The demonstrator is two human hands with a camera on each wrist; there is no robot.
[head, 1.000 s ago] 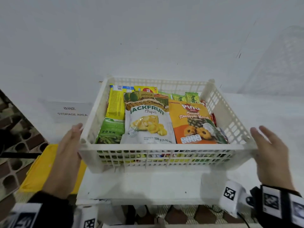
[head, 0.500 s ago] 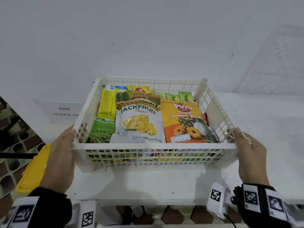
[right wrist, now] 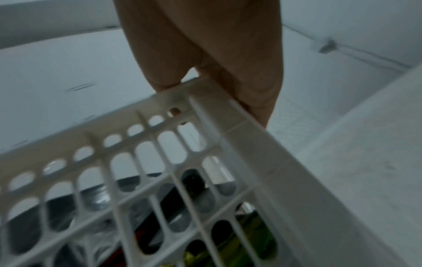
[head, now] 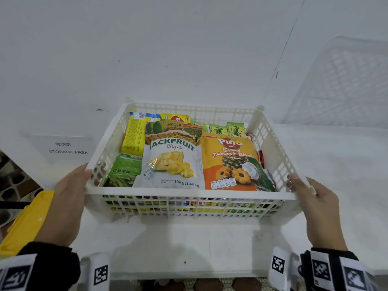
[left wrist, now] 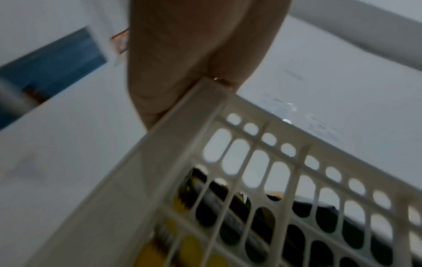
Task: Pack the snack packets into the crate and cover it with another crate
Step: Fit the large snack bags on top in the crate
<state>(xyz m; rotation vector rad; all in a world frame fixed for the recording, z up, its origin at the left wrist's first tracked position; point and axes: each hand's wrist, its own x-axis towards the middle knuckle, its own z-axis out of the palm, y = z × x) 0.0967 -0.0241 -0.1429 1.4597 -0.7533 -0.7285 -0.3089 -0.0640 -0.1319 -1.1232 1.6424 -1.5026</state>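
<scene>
A: Crate?
B: White slotted crate (head: 190, 195) on the white table (head: 189, 246), against the wall, full of snack packets.

A: On top?
B: Jackfruit chips bag (head: 171, 164) at the crate's middle, orange pineapple biscuits bag (head: 233, 162) just right of it, green bean packet (head: 123, 171) at the crate's near-left corner, yellow packet (head: 134, 136) behind that. More packets behind and beneath, seen through the slots.

A: Left hand (head: 63, 206)?
B: Gripping the crate's left rim near the front corner. Thumb on top of the rim, fingers curled under it.

A: Right hand (head: 315, 208)?
B: Same on the crate's right rim, gripping near the front corner. Fingertips visible through the side slots.

A: Second crate?
B: Another white crate (head: 344, 85) right of the packed one, behind it, tilted against the wall. Well apart, touched by neither hand.

A: Anything else?
B: Storage area sign (head: 68, 149) left of the crate. Yellow tray (head: 23, 223) left of it, below the table edge.
</scene>
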